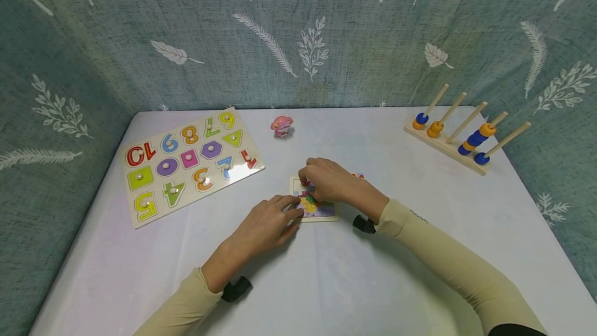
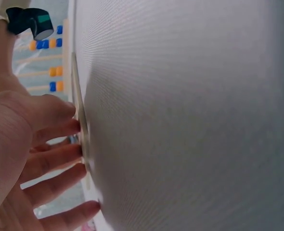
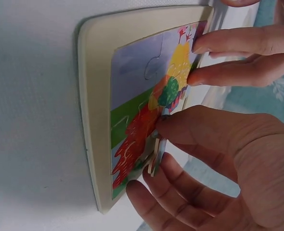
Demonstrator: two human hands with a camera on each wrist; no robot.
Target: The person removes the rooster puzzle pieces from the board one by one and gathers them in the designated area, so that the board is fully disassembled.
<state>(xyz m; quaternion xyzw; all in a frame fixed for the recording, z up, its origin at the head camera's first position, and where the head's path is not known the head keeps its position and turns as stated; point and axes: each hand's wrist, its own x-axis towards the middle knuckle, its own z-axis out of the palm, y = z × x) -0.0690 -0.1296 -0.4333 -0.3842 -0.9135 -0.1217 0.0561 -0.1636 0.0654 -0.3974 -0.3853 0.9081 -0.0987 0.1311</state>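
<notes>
A small picture jigsaw in a pale wooden frame point(image 1: 322, 219) lies on the white table in front of me. In the right wrist view its picture point(image 3: 137, 125) shows red, yellow and green shapes on purple and green. My right hand point(image 1: 328, 180) is over the frame's far part, pinching a puzzle piece point(image 3: 156, 156) between thumb and fingers. The piece stands tilted, edge-on, just over the picture. My left hand point(image 1: 268, 222) is at the frame's left side, its fingers extended, fingertips point(image 3: 200, 45) touching the picture's edge. Part of the jigsaw is hidden under both hands.
A wooden number-and-shape peg board point(image 1: 179, 214) lies at the left. A pink toy figure point(image 1: 282, 125) stands near the back edge. At the back right is a wooden bead stand point(image 1: 445, 147) with blue and orange beads. Something small and colourful point(image 1: 358, 175) shows behind my right wrist.
</notes>
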